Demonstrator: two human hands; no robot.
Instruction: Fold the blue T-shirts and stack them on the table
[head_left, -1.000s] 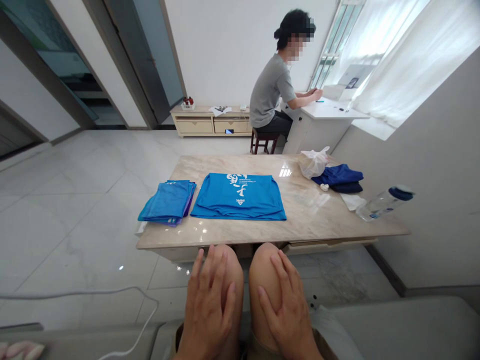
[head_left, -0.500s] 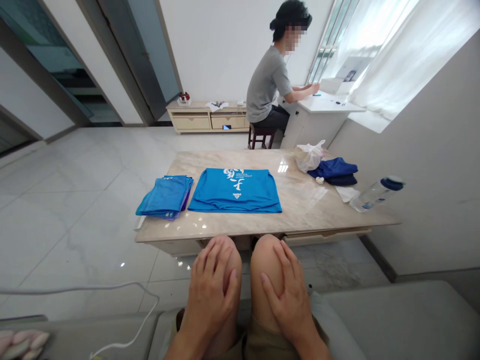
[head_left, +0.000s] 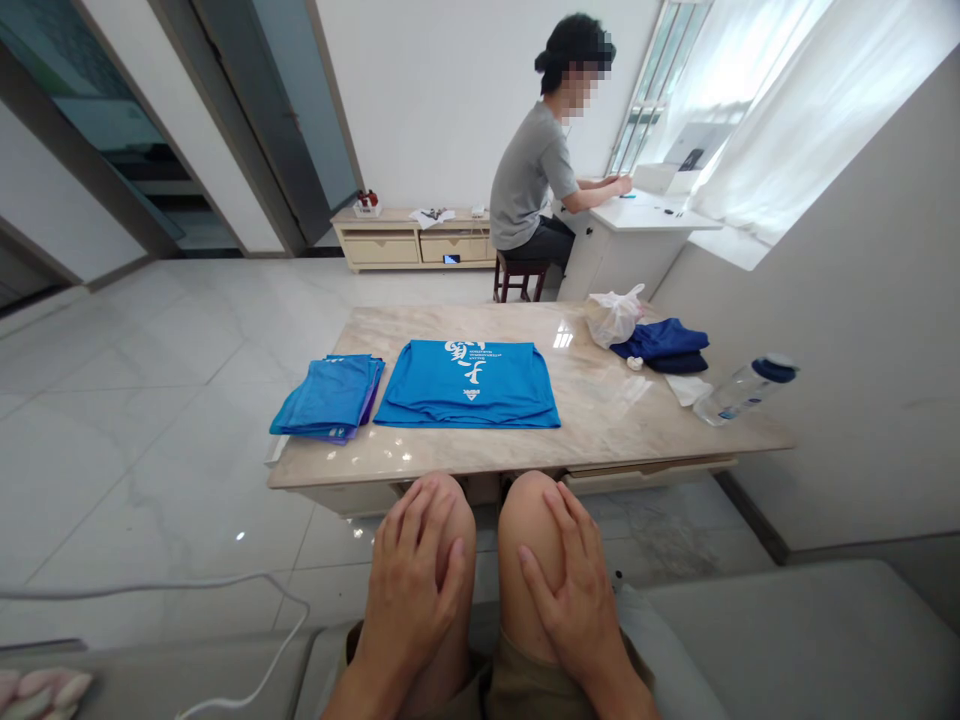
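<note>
My left hand (head_left: 414, 575) rests palm down on my left knee, fingers stretched out and holding nothing. On the other knee lies my right hand (head_left: 574, 580), its fingers also apart. Just beyond my knees, a blue shirt with white lettering (head_left: 502, 385) is folded flat on the marble-topped table (head_left: 450, 460). To its left sits a stack of folded blue and purple clothes (head_left: 330, 395) at the table's left edge. Neither hand touches the clothes or the table.
At the table's right are a white plastic bag (head_left: 615, 318), dark blue cloth (head_left: 667, 343) and a tilted clear bottle (head_left: 742, 390). A person in grey (head_left: 529, 185) sits at a white desk (head_left: 645, 213) by the window. A white cable (head_left: 277, 585) crosses the left.
The view has shifted very slightly. Both my hands stay on my knees, and the clothes lie as before.
</note>
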